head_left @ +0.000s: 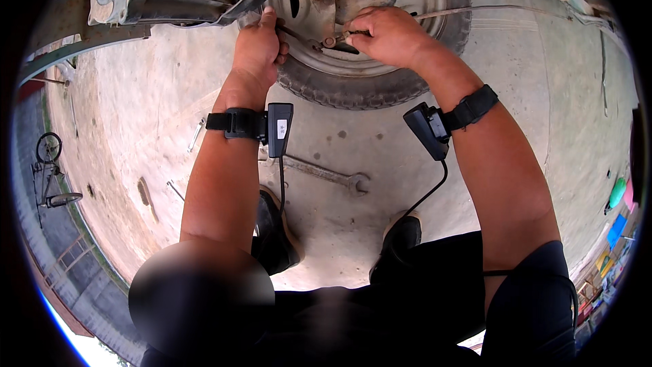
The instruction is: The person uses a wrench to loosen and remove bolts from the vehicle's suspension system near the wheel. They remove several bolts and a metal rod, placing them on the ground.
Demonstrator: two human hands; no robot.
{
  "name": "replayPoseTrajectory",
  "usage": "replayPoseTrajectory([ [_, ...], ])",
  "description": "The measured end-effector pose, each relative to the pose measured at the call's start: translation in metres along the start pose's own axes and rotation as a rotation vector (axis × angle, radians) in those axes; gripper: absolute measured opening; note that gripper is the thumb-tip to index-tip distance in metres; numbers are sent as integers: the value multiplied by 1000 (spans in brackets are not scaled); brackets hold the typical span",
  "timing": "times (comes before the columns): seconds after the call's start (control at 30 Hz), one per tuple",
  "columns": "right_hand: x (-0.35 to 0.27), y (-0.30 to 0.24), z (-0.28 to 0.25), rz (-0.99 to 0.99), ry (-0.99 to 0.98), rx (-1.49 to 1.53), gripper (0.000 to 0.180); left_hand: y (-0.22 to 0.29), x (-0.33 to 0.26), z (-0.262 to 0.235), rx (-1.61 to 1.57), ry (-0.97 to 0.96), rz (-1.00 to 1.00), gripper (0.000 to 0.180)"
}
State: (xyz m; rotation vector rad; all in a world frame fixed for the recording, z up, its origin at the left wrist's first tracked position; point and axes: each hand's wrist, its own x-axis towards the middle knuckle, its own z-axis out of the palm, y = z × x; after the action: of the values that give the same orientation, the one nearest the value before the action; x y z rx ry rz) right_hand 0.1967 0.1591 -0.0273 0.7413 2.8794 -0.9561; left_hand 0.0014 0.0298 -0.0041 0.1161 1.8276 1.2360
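Both hands, left hand [258, 44] and right hand [387, 34], clamp wrenches [324, 41] at the wheel [380, 75]; a slip could skin knuckles.

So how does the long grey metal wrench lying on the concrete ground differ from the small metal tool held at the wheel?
The long grey metal wrench lies untouched on the concrete ground; the small metal tool is gripped by the left hand and right hand. The wrench looks bigger and is fully visible; the tool is partly hidden by fingers. Both look worn.
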Motion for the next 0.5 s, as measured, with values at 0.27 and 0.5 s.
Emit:
replayPoseTrajectory([
  [0.27, 0, -3, -4, 10, -21, 13, 34, -2, -7, -2, 19, 42, 12, 33],
  [0.5, 3, -4, -4, 2, -19, 18, 33, 5, -9, -13, -63, 165, 105, 34],
])
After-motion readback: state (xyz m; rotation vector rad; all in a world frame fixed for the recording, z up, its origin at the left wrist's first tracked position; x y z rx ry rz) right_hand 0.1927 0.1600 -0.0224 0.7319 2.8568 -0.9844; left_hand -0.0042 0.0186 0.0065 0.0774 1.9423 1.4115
